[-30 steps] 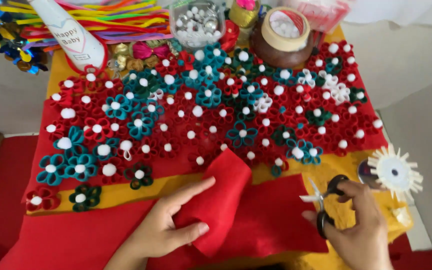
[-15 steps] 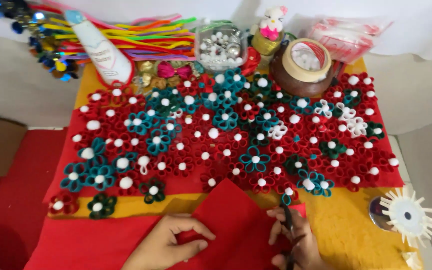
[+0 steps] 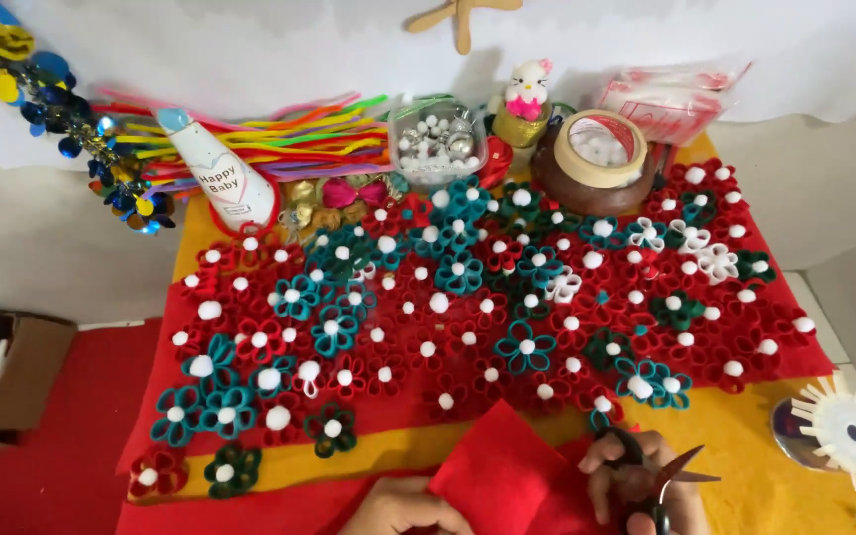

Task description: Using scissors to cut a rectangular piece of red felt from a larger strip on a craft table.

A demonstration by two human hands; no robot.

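A folded piece of red felt lies at the bottom middle of the view, raised at its fold. My left hand grips its lower left edge. My right hand holds dark-handled scissors at the felt's right edge, blades parted and pointing right. Both hands are partly cut off by the bottom of the frame. Beyond them spreads a field of several red, teal, green and white felt flowers with white pompom centres, laid on a red and yellow cloth.
Along the back stand a white cone hat, bright pipe cleaners, a clear tub of beads, a small toy figure, a brown pot with a tape roll. A white sunburst disc at right, a cardboard box at left.
The view has tilted up, so my hands sit lower in frame. My right hand moved left with the scissors to the felt's edge. My left hand slid down the felt.
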